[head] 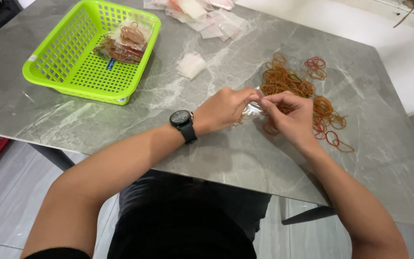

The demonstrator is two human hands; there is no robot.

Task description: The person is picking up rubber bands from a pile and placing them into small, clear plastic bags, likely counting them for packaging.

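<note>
I have both hands together over the middle of the grey marble table [245, 158]. My left hand [224, 109], with a black watch [183, 123] on its wrist, is pinching one side of a small clear plastic bag [252, 110]. My right hand [288, 115] meets it from the other side, with its fingertips closed on the same bag at its top edge. The bag sits just above the tabletop between the two hands, and a few rubber bands show through it, though I cannot tell how many.

Just beyond and to the right of my right hand lies a loose pile of rubber bands [288, 81], orange and red, spreading to the right and toward the near edge. Some of them are touching or lying under my right hand.

Far left on the table stands a bright green basket [63, 57] with a perforated wall. Several filled bags [123, 43] of rubber bands lie in its far right corner. Between the basket and the pile, one small empty bag [191, 64] lies flat by itself. At the far edge of the table, a heap of empty clear bags [202, 12] is partly cut off by the picture's top.
</note>
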